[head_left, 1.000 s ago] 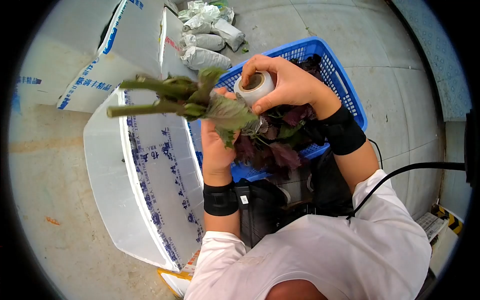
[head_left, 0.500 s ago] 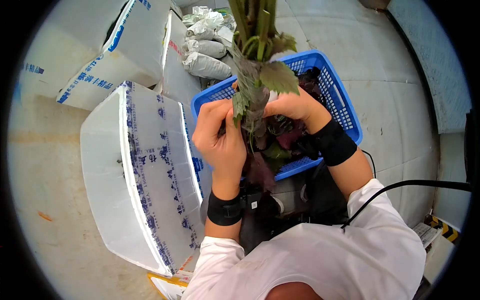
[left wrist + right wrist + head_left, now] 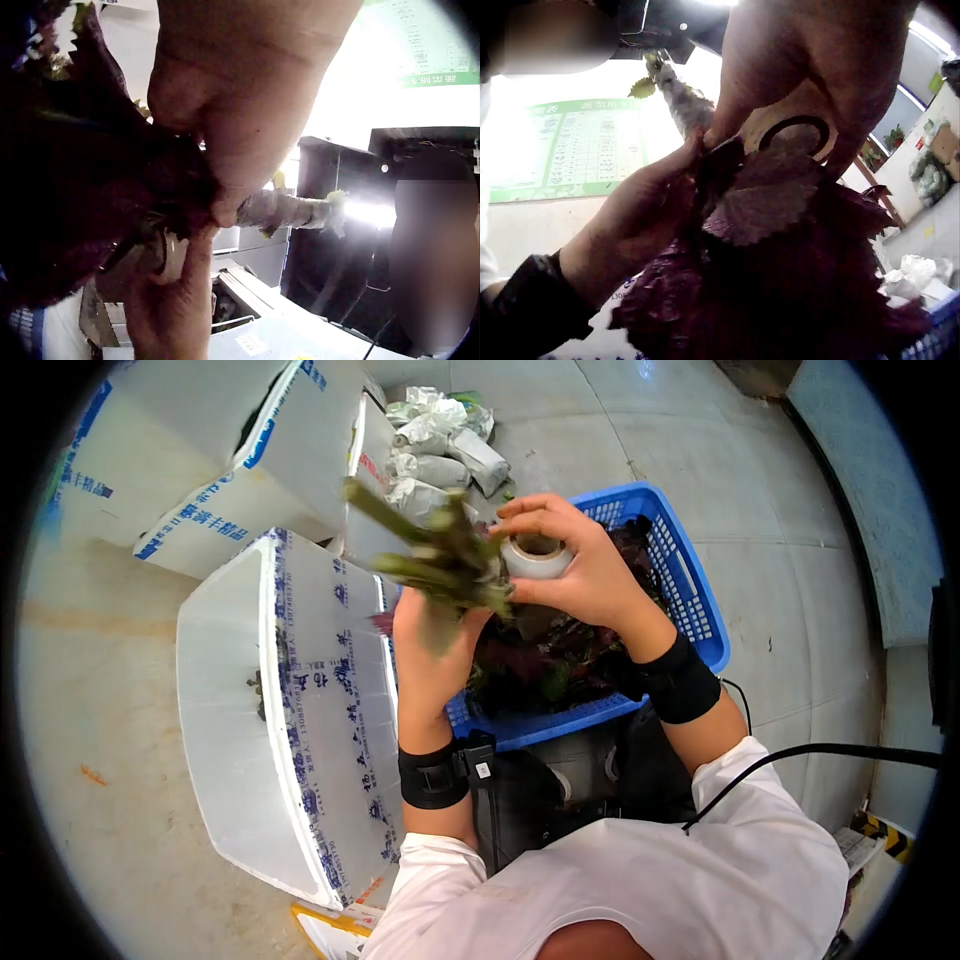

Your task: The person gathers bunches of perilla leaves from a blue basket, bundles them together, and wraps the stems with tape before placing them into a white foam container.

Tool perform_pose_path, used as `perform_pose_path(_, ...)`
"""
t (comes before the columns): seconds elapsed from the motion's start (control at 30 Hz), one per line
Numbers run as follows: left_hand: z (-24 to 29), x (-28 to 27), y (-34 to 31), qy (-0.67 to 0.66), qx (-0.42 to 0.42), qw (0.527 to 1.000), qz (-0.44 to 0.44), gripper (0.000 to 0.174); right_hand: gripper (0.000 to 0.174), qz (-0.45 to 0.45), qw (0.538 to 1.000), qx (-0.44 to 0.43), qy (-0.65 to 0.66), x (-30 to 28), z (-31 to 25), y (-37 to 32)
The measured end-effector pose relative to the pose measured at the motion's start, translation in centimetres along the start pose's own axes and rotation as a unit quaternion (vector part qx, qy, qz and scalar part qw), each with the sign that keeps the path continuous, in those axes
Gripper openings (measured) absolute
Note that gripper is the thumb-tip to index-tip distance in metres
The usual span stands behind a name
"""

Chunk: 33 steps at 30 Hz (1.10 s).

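My left hand (image 3: 432,645) grips a bunch of leafy purple shiso, its cut green stems (image 3: 440,555) pointing up and to the left, blurred in the head view. In the left wrist view, clear film wraps the stems (image 3: 289,210), and dark purple leaves (image 3: 90,187) spread on the other side of the hand. My right hand (image 3: 600,575) holds a roll of clear film (image 3: 540,565) against the bunch, fingers and thumb around it. From the right wrist, the roll's round end (image 3: 795,135) shows behind a purple leaf (image 3: 769,199).
Below the hands stands a blue plastic basket (image 3: 712,630) holding more purple leaves (image 3: 560,670). A white foam box (image 3: 225,710) is on the left, with more foam boxes (image 3: 240,510) behind it. Wrapped white packages (image 3: 430,468) lie on the floor ahead.
The stems swung from pointing left to pointing forward, then back to the upper left, as my left hand turned the bunch. My right hand kept the film roll beside it.
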<state>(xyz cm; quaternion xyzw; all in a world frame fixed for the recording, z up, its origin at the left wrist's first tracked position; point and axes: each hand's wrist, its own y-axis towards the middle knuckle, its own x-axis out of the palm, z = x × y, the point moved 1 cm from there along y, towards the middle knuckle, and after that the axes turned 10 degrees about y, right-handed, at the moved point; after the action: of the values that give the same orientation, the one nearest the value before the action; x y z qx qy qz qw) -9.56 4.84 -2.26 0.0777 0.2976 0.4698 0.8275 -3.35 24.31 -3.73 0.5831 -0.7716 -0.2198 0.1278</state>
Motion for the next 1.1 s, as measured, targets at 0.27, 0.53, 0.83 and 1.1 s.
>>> perform_pose_path(0.27,-1.5,-0.5,-0.2,-0.172,-0.067,0.981,-0.062,0.032,0.058,-0.064,0.996,0.054,-0.032,-2.0,-1.8,0.8)
perform_pose_path(0.53,-1.0,0.3,-0.7,-0.304,-0.088,0.934,-0.165,0.040,0.063,-0.067,0.994,0.063,-0.052,-3.0,-1.4,0.4)
perform_pose_path(0.83,-1.8,1.6,-1.1,-0.284,-0.104,0.943,-0.142,0.052,0.062,-0.141,0.985,0.058,0.078,-3.1,0.3,0.5)
perform_pose_path(1.1,0.6,1.4,0.8,0.147,0.163,0.976,-0.012,0.053,0.058,-0.080,0.991,0.102,0.030,-3.4,-0.5,0.2)
